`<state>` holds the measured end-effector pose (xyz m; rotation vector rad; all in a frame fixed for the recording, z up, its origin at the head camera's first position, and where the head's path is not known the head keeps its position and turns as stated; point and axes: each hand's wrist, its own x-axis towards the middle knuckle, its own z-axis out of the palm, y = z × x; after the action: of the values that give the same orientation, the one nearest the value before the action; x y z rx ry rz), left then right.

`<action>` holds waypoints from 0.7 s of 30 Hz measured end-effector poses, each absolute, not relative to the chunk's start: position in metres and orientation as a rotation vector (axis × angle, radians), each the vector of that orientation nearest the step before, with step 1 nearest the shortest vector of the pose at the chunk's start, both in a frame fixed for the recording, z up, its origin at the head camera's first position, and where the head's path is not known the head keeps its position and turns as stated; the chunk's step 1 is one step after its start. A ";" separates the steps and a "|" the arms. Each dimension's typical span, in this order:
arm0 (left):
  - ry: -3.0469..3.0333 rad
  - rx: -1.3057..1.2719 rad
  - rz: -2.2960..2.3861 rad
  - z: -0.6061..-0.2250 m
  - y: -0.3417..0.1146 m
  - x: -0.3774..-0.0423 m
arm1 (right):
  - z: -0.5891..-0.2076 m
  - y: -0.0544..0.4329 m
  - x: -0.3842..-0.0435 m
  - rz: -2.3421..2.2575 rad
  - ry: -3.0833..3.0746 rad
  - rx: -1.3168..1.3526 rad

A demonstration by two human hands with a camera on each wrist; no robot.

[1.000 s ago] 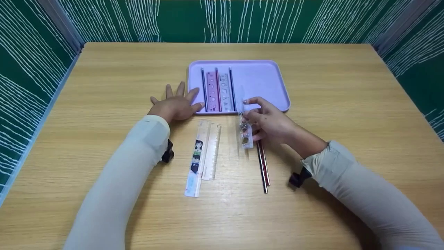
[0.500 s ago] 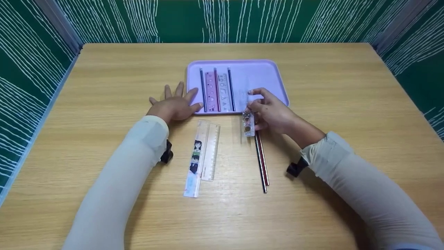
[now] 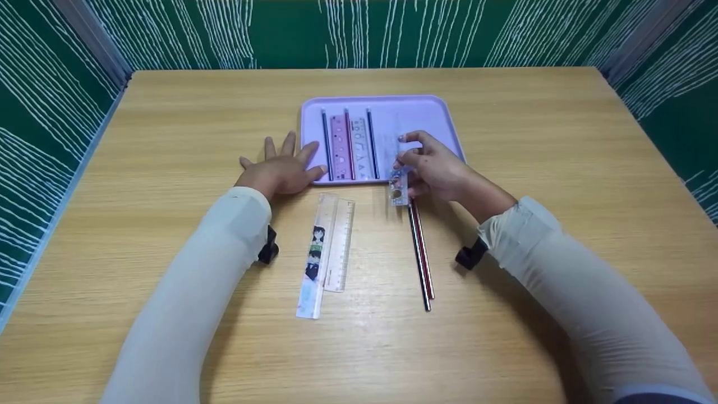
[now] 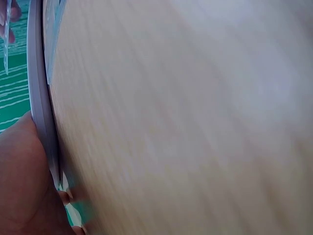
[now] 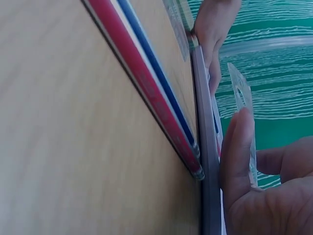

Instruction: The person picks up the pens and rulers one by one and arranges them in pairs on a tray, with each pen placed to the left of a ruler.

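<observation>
My right hand [image 3: 440, 168] pinches a clear ruler [image 3: 399, 191] with a colourful printed end, lengthwise over the near edge of the purple tray [image 3: 432, 106]. In the right wrist view the ruler [image 5: 241, 88] is lifted off the tray, between thumb and fingers. My left hand [image 3: 283, 171] lies with fingers spread at the tray's left side, thumb and forefinger over its rim. On the tray lie a dark blue pencil [image 3: 327, 146], a pink ruler [image 3: 339, 146], a red pencil [image 3: 349, 146], a clear stencil ruler [image 3: 360, 148] and another dark blue pencil [image 3: 372, 146], side by side.
Nearer me on the wooden table [image 3: 224, 336] lie a ruler with cartoon figures [image 3: 317, 258] and a plain clear ruler [image 3: 339, 247], touching or overlapping. A dark pencil [image 3: 419, 258] and a red pencil [image 3: 426, 264] lie below my right hand. Green walls [image 3: 291, 33] border the table.
My right hand has moved away from me with the clear ruler, farther over the tray. The left hand keeps its place at the rim.
</observation>
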<state>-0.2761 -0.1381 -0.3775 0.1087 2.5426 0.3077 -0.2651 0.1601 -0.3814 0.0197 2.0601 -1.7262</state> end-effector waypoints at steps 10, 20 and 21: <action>2.537 0.116 0.315 -0.376 -0.139 -0.275 | -0.384 0.167 -0.285 -1.695 2.105 0.022; 2.545 0.117 0.312 -0.376 -0.138 -0.274 | -0.384 0.162 -0.294 -1.680 2.130 0.046; 2.550 0.119 0.311 -0.376 -0.138 -0.274 | -0.384 0.162 -0.295 -1.679 2.132 0.054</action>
<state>-0.2739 -0.1379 -0.3759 0.1190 2.5498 0.3107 -0.2949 0.1621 -0.3839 0.0538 2.1322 -1.6792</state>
